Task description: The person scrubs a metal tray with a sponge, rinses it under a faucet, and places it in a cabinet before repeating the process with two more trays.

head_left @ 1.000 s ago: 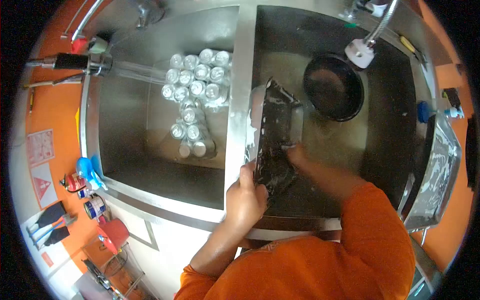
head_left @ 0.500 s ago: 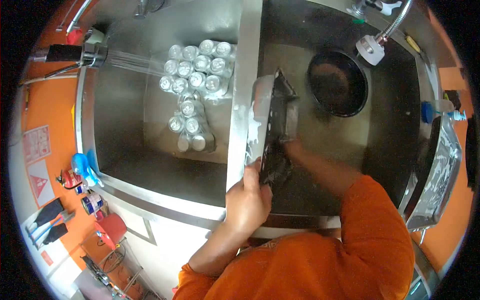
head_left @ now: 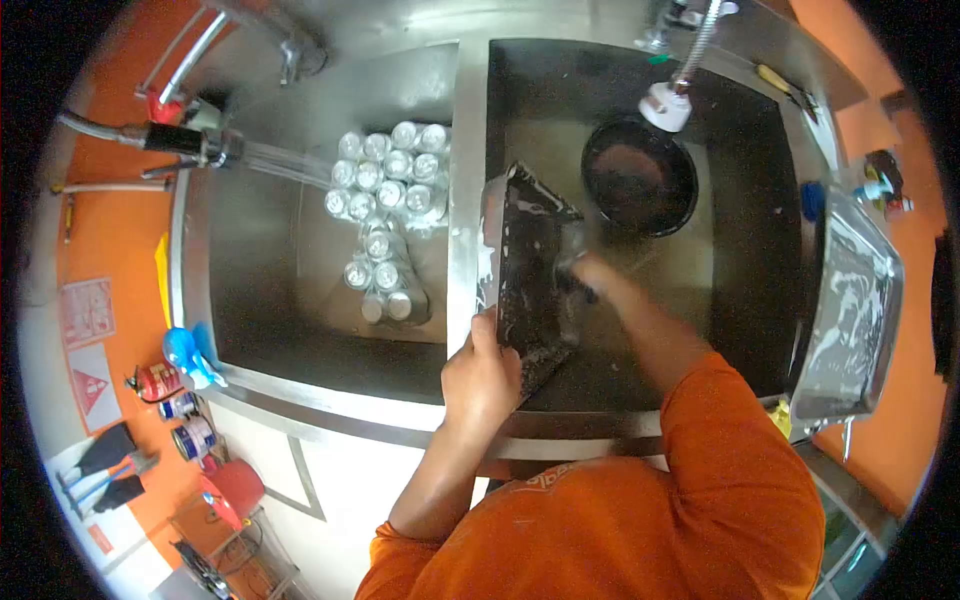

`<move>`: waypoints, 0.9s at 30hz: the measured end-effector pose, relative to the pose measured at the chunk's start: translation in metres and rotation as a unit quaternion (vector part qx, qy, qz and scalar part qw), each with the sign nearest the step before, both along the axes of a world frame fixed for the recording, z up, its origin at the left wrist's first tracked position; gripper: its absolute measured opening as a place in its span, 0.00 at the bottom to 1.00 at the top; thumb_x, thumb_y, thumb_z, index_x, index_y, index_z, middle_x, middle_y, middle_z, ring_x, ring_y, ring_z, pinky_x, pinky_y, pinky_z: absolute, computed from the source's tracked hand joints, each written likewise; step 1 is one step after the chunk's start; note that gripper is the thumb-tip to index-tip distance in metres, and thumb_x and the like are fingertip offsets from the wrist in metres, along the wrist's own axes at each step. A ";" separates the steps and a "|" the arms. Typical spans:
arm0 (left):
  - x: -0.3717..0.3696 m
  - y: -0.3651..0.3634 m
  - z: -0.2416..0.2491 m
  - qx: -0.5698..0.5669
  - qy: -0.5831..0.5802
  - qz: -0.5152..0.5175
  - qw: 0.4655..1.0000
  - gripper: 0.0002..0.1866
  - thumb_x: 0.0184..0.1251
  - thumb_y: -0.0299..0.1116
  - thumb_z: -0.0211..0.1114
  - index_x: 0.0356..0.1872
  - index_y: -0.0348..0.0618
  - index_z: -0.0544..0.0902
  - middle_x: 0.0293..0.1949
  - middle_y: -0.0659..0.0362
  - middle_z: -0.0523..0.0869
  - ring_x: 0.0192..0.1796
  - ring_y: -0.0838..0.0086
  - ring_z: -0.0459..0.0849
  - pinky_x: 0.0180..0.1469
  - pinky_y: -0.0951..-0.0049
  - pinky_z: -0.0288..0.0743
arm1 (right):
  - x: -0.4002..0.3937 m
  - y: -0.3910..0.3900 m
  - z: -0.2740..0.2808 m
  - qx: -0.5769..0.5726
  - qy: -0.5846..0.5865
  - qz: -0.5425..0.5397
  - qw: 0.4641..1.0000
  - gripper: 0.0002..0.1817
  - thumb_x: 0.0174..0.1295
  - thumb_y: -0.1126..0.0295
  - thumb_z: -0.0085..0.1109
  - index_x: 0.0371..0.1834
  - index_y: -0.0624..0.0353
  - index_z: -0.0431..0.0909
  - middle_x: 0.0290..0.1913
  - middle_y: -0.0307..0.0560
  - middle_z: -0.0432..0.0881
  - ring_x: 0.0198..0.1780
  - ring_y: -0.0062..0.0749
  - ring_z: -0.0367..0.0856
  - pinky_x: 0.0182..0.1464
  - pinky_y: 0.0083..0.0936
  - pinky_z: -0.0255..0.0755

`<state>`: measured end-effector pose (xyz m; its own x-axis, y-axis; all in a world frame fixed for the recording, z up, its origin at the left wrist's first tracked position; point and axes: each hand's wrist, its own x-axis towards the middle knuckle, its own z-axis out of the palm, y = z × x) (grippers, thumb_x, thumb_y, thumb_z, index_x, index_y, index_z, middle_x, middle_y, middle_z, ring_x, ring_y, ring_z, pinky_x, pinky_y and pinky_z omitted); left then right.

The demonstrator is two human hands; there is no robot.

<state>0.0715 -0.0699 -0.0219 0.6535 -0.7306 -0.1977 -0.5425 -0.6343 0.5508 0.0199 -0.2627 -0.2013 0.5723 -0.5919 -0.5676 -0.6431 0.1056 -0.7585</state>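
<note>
A dark rectangular tray with soap suds on its rim stands tilted in the right sink, leaning at the steel divider. My left hand grips its near left edge, thumb on the rim. Inside the tray, by its far wall, is my right hand, blurred, its fingers curled around something too smeared to name. A round black pan lies in the water behind the tray.
In the left sink, several clear glasses or jars stand under a running spray nozzle. A white tap head hangs over the right sink. A soapy metal tray rests at the right.
The dark tray has tipped so more of its inside shows. My right hand has moved up slightly along its inside. The whole view has shifted a little.
</note>
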 end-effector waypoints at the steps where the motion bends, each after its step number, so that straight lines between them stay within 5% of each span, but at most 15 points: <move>1: -0.002 0.003 -0.002 0.005 -0.026 -0.009 1.000 0.24 0.49 0.25 0.52 0.50 0.34 0.61 0.32 0.40 0.77 0.28 0.48 0.78 0.30 0.55 0.72 | -0.002 -0.013 0.004 0.009 -0.027 -0.050 0.998 0.15 0.54 0.64 0.55 0.41 0.62 0.71 0.36 0.45 0.76 0.35 0.32 0.73 0.37 0.29 0.68; 3: -0.005 0.006 -0.002 0.008 -0.030 -0.001 1.000 0.24 0.49 0.26 0.53 0.51 0.37 0.62 0.36 0.40 0.77 0.29 0.49 0.78 0.30 0.55 0.72 | -0.015 -0.035 0.013 0.029 -0.076 -0.148 0.986 0.12 0.53 0.62 0.56 0.34 0.59 0.75 0.29 0.43 0.77 0.28 0.32 0.74 0.30 0.29 0.69; 4: -0.008 0.004 -0.002 0.001 -0.041 0.005 0.999 0.24 0.49 0.26 0.53 0.51 0.37 0.62 0.37 0.40 0.77 0.29 0.49 0.78 0.30 0.55 0.72 | -0.024 -0.048 0.031 0.130 -0.127 -0.110 0.977 0.14 0.55 0.58 0.53 0.35 0.57 0.74 0.29 0.42 0.77 0.26 0.29 0.74 0.24 0.28 0.67; 7: -0.011 0.001 0.001 0.007 -0.069 0.020 0.997 0.25 0.49 0.27 0.53 0.52 0.39 0.62 0.39 0.44 0.77 0.30 0.50 0.78 0.30 0.55 0.71 | -0.052 -0.043 0.094 0.371 -0.249 -0.228 0.865 0.15 0.56 0.57 0.52 0.39 0.54 0.74 0.32 0.42 0.78 0.28 0.28 0.77 0.24 0.28 0.70; 8: -0.013 0.001 0.003 0.011 -0.080 0.025 0.996 0.25 0.49 0.27 0.53 0.52 0.40 0.62 0.39 0.45 0.77 0.30 0.51 0.79 0.30 0.55 0.72 | -0.060 -0.035 0.113 0.374 -0.240 -0.262 0.856 0.14 0.58 0.57 0.50 0.43 0.51 0.73 0.35 0.42 0.79 0.33 0.30 0.79 0.28 0.32 0.74; 9: -0.014 0.000 0.006 0.016 -0.091 0.032 0.995 0.25 0.50 0.27 0.53 0.52 0.41 0.62 0.40 0.46 0.77 0.30 0.51 0.79 0.30 0.55 0.72 | -0.071 -0.035 0.094 0.442 -0.306 -0.210 0.816 0.15 0.58 0.57 0.49 0.47 0.48 0.71 0.40 0.42 0.78 0.36 0.32 0.79 0.32 0.34 0.76; 14: -0.025 0.010 0.000 0.067 -0.121 0.040 0.990 0.26 0.52 0.31 0.55 0.54 0.47 0.61 0.39 0.47 0.78 0.33 0.49 0.78 0.35 0.55 0.72 | -0.099 -0.010 0.127 0.377 -0.332 -0.168 0.848 0.20 0.56 0.62 0.51 0.53 0.48 0.62 0.38 0.42 0.76 0.34 0.31 0.78 0.25 0.30 0.73; 17: -0.029 0.016 -0.008 0.041 -0.113 0.050 0.991 0.20 0.51 0.28 0.51 0.48 0.40 0.65 0.35 0.46 0.79 0.32 0.50 0.79 0.33 0.54 0.72 | -0.100 -0.014 0.114 0.193 -0.195 -0.157 0.949 0.20 0.56 0.65 0.50 0.53 0.52 0.61 0.34 0.41 0.76 0.32 0.31 0.77 0.22 0.26 0.71; 20: -0.029 0.018 -0.012 0.016 -0.098 0.057 0.993 0.18 0.51 0.28 0.51 0.46 0.40 0.65 0.32 0.45 0.79 0.32 0.49 0.78 0.33 0.54 0.71 | -0.101 -0.024 0.047 0.083 -0.016 -0.005 0.996 0.22 0.56 0.64 0.50 0.53 0.56 0.60 0.33 0.43 0.76 0.32 0.26 0.77 0.22 0.24 0.70; 23: -0.027 0.018 -0.008 -0.041 -0.048 0.058 0.996 0.19 0.51 0.27 0.52 0.47 0.42 0.65 0.33 0.44 0.79 0.33 0.48 0.78 0.33 0.54 0.70 | -0.075 -0.010 0.047 0.021 0.005 0.135 0.991 0.22 0.55 0.64 0.53 0.49 0.58 0.59 0.31 0.48 0.75 0.32 0.32 0.77 0.25 0.28 0.70; 25: -0.026 0.018 -0.006 -0.044 -0.002 0.071 0.996 0.19 0.50 0.27 0.54 0.47 0.42 0.64 0.33 0.43 0.79 0.35 0.48 0.78 0.34 0.56 0.70 | -0.045 0.004 0.020 -0.181 -0.028 0.231 0.955 0.21 0.55 0.64 0.54 0.47 0.61 0.59 0.34 0.56 0.76 0.37 0.44 0.77 0.35 0.35 0.70; 27: -0.022 0.018 0.000 -0.023 0.039 0.078 0.996 0.20 0.50 0.27 0.55 0.46 0.41 0.64 0.33 0.43 0.79 0.37 0.48 0.78 0.35 0.56 0.70 | -0.022 0.026 0.022 -0.165 0.035 0.204 0.964 0.23 0.56 0.65 0.51 0.52 0.64 0.59 0.42 0.65 0.74 0.45 0.54 0.74 0.45 0.37 0.67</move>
